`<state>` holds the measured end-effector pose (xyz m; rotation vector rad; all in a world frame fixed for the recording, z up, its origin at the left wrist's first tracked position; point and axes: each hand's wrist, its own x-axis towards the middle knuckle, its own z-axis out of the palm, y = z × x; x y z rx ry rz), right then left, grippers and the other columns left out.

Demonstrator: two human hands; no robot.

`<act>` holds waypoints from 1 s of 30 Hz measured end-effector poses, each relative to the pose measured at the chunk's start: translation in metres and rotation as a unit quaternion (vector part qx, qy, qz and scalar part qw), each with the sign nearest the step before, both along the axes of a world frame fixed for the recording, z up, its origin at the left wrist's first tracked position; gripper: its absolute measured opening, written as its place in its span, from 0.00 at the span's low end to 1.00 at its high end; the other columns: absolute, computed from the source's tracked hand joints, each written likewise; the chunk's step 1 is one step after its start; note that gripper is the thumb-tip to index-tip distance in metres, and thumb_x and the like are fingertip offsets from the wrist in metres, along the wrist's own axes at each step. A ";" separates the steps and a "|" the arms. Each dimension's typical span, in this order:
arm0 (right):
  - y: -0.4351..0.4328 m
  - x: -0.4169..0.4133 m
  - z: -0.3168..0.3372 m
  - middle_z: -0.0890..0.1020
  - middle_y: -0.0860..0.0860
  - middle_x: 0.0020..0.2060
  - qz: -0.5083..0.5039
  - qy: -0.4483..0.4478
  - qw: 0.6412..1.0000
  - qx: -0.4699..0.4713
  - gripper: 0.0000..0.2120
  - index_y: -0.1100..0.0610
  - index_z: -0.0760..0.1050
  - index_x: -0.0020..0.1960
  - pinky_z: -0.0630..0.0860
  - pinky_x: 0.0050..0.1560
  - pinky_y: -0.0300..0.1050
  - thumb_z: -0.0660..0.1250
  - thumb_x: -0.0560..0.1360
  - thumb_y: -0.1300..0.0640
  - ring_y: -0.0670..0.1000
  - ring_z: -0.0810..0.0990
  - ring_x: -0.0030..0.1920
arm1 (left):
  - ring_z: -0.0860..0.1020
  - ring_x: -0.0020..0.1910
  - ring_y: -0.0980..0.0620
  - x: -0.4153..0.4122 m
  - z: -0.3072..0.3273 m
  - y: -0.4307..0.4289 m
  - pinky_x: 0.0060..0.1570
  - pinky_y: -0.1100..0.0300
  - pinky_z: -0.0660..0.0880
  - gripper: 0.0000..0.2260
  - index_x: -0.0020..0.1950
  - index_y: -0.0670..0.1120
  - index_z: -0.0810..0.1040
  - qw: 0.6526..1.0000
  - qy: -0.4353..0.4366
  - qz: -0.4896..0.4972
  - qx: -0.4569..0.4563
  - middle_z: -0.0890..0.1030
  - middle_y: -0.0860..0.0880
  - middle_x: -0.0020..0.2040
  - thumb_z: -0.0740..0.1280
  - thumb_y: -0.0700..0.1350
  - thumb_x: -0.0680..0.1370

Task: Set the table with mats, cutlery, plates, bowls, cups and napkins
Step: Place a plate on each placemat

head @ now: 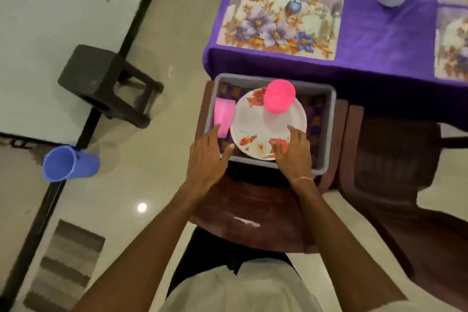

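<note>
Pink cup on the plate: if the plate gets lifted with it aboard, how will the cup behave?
Likely to slide or tip: the pink cup stands loose, off-centre near the far rim of the glossy plate. It looks like thin plastic, so probably light and not fragile.

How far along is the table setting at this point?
Done: floral mats lie on the purple table, and the nearest carries cutlery.
In hand: the left hand and right hand are at the rim of a floral plate in the grey tub; a firm grip isn't clear.
Left: the nearest mat has no plate, bowl, cup or napkin; a pink cup lies in the tub.
</note>
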<state>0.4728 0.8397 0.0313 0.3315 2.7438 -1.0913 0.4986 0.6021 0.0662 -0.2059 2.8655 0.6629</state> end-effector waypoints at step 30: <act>-0.036 -0.116 -0.133 0.73 0.53 0.70 -0.348 -0.113 0.921 -0.137 0.35 0.53 0.64 0.77 0.76 0.67 0.56 0.77 0.75 0.56 0.55 0.76 0.66 | 0.72 0.73 0.42 -0.290 -0.179 0.040 0.71 0.42 0.72 0.25 0.79 0.48 0.65 0.952 -0.189 -0.224 0.090 0.72 0.45 0.75 0.65 0.43 0.82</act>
